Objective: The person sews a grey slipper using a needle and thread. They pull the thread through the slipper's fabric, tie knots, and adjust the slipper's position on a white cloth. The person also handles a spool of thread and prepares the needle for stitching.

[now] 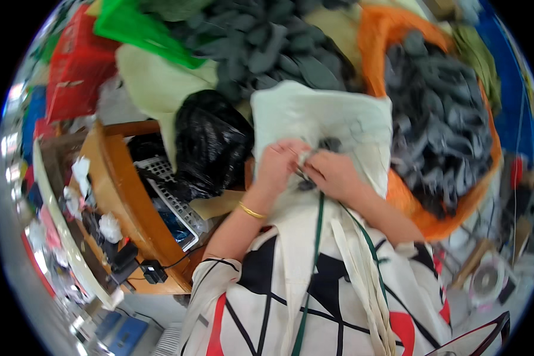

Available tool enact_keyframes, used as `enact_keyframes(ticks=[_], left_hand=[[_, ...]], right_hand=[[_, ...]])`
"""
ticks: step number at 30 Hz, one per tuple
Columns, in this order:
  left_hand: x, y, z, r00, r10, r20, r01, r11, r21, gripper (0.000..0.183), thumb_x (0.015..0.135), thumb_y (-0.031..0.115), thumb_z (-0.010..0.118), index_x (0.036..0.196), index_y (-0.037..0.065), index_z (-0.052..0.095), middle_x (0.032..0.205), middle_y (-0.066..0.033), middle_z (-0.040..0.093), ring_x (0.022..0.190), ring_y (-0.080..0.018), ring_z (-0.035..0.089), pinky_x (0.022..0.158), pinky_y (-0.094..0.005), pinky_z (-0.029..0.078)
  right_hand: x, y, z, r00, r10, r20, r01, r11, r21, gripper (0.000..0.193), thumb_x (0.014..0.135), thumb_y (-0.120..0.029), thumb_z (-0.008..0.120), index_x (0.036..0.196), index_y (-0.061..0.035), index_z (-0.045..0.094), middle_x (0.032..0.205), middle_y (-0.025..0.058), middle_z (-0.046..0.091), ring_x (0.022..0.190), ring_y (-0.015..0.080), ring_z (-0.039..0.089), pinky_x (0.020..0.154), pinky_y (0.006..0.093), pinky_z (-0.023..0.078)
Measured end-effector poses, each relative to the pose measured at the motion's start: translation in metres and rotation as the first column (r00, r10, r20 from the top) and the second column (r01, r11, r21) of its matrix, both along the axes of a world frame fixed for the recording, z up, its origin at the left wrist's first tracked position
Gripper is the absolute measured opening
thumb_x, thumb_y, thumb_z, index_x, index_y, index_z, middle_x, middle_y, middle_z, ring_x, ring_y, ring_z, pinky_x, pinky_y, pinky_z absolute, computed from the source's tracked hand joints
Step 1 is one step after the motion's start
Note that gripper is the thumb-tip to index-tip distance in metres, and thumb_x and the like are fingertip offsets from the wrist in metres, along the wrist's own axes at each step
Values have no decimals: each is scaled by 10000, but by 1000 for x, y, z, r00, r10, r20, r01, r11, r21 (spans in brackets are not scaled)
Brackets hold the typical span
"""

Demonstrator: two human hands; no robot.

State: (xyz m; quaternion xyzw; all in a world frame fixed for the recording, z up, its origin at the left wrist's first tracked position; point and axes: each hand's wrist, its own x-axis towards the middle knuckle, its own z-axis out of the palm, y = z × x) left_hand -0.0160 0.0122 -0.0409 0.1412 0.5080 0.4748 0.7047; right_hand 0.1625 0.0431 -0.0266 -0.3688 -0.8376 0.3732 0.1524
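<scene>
My left hand (277,166) and my right hand (336,174) meet in front of me with their fingers pinched together. Between the fingertips is something small and dark, blurred and mostly covered, so its kind is unclear. Under the hands lies a pale white cloth (362,121) spread over my lap area. A small dark grey piece (330,144) rests on it just beyond my right hand, and another dark bit shows below the fingers. Green cords (318,237) hang down over my apron.
Dark grey cut pieces (296,56) heap up ahead, beside a green crate (139,32). On the right, an orange sack (486,178) holds more grey pieces. To the left are a black plastic bag (210,139), an opened wooden drawer (121,213) and a red crate (80,71).
</scene>
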Motion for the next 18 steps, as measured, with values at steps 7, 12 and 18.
enact_keyframes(ticks=[7,12,18], left_hand=[[1,-3,-19,913,-383,-143,403,900,168,187,894,179,632,787,41,696,664,-1,630,580,-57,527,519,-227,411],[-7,-8,12,894,-421,150,398,903,162,185,905,172,635,805,23,681,667,21,605,560,-30,476,496,-197,342],[6,-7,-8,943,-284,-175,323,911,257,127,784,135,731,722,55,654,635,26,585,560,-40,470,490,-224,351]], right_hand=[[3,10,26,926,-333,-178,279,921,-272,128,851,-96,688,793,-7,617,681,74,576,597,152,533,561,287,430],[10,11,0,894,-396,-208,212,785,-583,109,887,-85,668,814,-31,608,723,-52,545,658,36,474,572,209,386],[14,15,3,887,-376,-267,180,816,-550,105,891,-78,664,833,-48,581,741,-65,531,658,23,449,573,193,361]])
